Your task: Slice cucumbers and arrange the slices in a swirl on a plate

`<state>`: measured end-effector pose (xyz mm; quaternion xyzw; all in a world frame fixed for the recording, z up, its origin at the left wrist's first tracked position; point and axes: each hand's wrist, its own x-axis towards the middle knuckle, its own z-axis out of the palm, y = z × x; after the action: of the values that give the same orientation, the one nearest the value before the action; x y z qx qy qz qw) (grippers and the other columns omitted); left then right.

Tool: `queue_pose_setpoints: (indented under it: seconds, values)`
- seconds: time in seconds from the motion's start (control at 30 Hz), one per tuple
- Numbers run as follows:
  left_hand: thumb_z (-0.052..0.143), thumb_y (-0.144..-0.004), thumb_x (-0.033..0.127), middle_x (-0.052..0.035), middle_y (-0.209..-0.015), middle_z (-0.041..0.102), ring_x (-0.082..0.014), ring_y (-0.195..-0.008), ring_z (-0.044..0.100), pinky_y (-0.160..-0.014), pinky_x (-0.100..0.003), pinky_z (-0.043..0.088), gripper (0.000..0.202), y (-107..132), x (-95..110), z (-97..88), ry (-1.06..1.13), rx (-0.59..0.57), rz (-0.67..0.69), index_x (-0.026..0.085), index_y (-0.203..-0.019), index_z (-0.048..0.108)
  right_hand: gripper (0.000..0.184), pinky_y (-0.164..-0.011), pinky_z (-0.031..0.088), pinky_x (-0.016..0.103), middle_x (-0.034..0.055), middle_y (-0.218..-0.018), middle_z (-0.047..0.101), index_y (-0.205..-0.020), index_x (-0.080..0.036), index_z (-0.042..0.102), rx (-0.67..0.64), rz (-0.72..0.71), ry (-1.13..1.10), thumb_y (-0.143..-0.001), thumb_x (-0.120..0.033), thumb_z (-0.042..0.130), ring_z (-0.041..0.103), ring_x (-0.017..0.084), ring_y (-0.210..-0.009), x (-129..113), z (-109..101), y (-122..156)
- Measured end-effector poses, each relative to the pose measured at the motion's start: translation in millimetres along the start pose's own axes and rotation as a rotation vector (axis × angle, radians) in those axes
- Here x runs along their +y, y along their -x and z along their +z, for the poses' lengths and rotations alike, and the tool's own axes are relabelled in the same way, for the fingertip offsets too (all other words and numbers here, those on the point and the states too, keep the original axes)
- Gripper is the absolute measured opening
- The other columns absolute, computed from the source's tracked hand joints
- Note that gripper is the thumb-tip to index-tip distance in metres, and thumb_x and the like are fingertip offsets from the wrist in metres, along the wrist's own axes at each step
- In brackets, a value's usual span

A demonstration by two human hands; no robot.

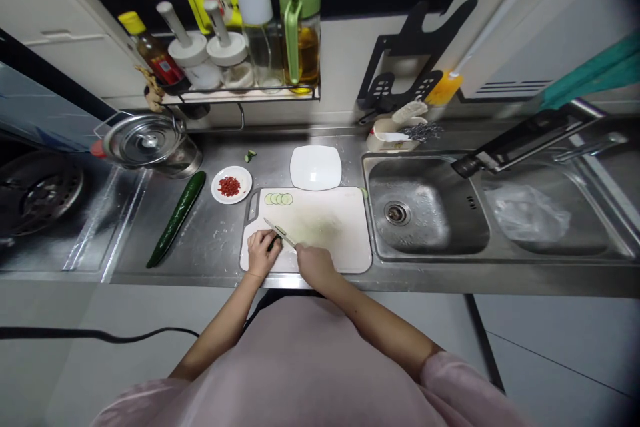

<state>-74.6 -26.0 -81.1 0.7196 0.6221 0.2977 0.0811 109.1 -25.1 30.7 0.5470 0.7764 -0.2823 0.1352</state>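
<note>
A pale cutting board (330,220) lies on the steel counter in front of me. My right hand (314,264) is closed round the handle of a knife (279,231), whose blade points up and left over the board. My left hand (262,251) rests curled on the board's near left part, pressing on a small dark green piece of cucumber under the blade. Three thin cucumber slices (279,199) lie in a row at the board's far left edge.
A whole cucumber (177,217) lies left of the board. A small white plate of red bits (231,185) and a square white plate (316,167) sit behind it. A lidded pot (146,142) stands far left, a double sink (425,210) on the right.
</note>
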Motion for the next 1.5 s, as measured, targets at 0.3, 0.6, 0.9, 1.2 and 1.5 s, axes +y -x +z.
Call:
queue_pose_setpoints:
  seconds: [0.3, 0.6, 0.9, 1.2, 1.5]
  values:
    - [0.058, -0.084, 0.031, -0.0049, -0.091, 0.063, -0.0189, -0.088, 0.056, -0.084, -0.035, 0.036, 0.014, 0, -2, 0.1, -0.001, -0.024, -0.019, 0.023, -0.092, 0.067, 0.028, -0.076, 0.048, 0.029, 0.0152, -0.093, 0.07, -0.107, -0.013, 0.059, -0.008, -0.01, -0.017, -0.089, -0.011, 0.038, 0.068, 0.023, -0.095, -2, 0, -6]
    - [0.058, -0.083, 0.031, -0.0051, -0.092, 0.064, -0.0192, -0.089, 0.056, -0.084, -0.036, 0.036, 0.014, -1, -1, -0.1, 0.013, -0.034, -0.038, 0.023, -0.091, 0.066, 0.026, -0.075, 0.049, 0.029, 0.0151, -0.091, 0.071, -0.104, -0.013, 0.06, 0.011, -0.028, -0.015, -0.089, -0.012, 0.039, 0.068, 0.023, -0.093, -2, 2, -12]
    - [0.058, -0.084, 0.031, -0.0046, -0.094, 0.065, -0.0191, -0.09, 0.058, -0.086, -0.037, 0.036, 0.014, -1, -3, -0.1, 0.017, -0.034, -0.028, 0.023, -0.093, 0.065, 0.026, -0.074, 0.049, 0.029, 0.0143, -0.09, 0.071, -0.103, -0.013, 0.062, 0.014, -0.049, -0.001, -0.086, -0.01, 0.042, 0.068, 0.023, -0.092, -1, -1, -18]
    - [0.057, -0.084, 0.031, -0.0046, -0.093, 0.065, -0.0191, -0.091, 0.058, -0.087, -0.038, 0.035, 0.014, -2, -2, -0.6, 0.024, -0.037, -0.035, 0.023, -0.093, 0.064, 0.027, -0.073, 0.049, 0.029, 0.0148, -0.091, 0.071, -0.104, -0.014, 0.062, -0.01, -0.043, 0.009, -0.088, -0.01, 0.04, 0.068, 0.023, -0.093, -1, -2, -20]
    - [0.057, -0.084, 0.031, -0.0049, -0.096, 0.066, -0.0196, -0.091, 0.059, -0.087, -0.039, 0.034, 0.014, -2, -2, 0.5, 0.033, -0.044, -0.059, 0.024, -0.093, 0.065, 0.027, -0.074, 0.049, 0.029, 0.0127, -0.091, 0.072, -0.104, -0.015, 0.062, 0.002, -0.052, 0.0, -0.085, -0.01, 0.045, 0.068, 0.023, -0.094, 1, 0, -27]
